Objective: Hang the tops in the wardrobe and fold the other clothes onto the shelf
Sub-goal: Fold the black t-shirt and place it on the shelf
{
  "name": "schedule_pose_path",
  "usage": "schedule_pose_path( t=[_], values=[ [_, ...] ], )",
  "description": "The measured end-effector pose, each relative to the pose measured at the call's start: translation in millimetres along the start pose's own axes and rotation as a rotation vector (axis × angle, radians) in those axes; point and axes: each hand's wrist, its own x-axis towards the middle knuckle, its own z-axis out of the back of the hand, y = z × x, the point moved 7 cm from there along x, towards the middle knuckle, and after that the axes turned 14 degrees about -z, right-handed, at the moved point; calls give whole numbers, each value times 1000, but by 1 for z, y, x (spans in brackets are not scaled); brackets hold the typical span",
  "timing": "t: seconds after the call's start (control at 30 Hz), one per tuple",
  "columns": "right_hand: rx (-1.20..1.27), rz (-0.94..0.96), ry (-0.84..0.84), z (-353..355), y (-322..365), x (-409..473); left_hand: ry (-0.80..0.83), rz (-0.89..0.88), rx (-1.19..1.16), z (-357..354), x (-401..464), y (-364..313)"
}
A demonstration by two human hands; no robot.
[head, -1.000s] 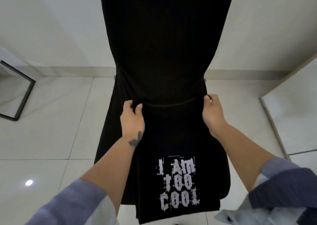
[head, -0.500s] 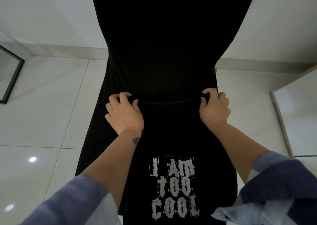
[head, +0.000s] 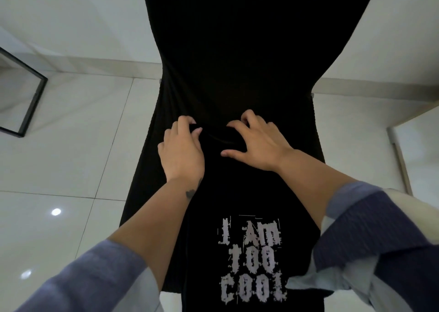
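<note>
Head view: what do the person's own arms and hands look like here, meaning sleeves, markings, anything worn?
Both forearms are bare, with sleeves pushed up toward the elbows. The left sleeve is dull blue-purple with a paler band at its cuff; the right sleeve mixes darker purple ribbed fabric with pale panels. A small dark tattoo marks the left wrist. No rings, watch or gloves show on the left hand or right hand.

Hands: two, a left hand (head: 181, 150) and a right hand (head: 256, 143), both at mid-frame. Sleeves: two, blue-grey, one at lower left (head: 95, 278) and one at lower right (head: 380, 240). Black T-shirt (head: 237, 193): one, filling the centre of the frame, carrying one printed slogan (head: 251, 261) in three lines of pale lettering at bottom centre. Black-framed panel (head: 33, 102): one, at the left edge. Bright light reflections on the floor tiles (head: 71, 145): two, at lower left.
</note>
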Motion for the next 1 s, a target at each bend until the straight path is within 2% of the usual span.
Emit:
schedule_pose_path(
  t=[0.1,0.27,0.33,0.5,0.6,0.67,0.8,0.9,1.0],
  values=[
    [29,14,67,1,4,-3,-58,-27,-74,6,-1,-3],
    [-181,157,-120,12,6,-20,-68,-4,-174,11,-8,-9],
    [-217,155,-100,14,0,-27,-71,4,-201,14,-11,-15],
    [-85,98,-95,43,4,-53,-45,76,-302,23,-31,-30],
    [59,32,-63,68,8,-69,11,202,-345,24,-55,-34],
    [142,6,-34,87,10,-88,-6,273,-371,32,-67,-37],
    [303,-35,32,124,15,-134,-57,261,-421,65,-70,-69],
    [345,-97,9,160,14,-170,-36,249,-445,87,-77,-98],
    [388,-168,-41,202,11,-207,-52,326,-454,101,-100,-115]
  ],
)
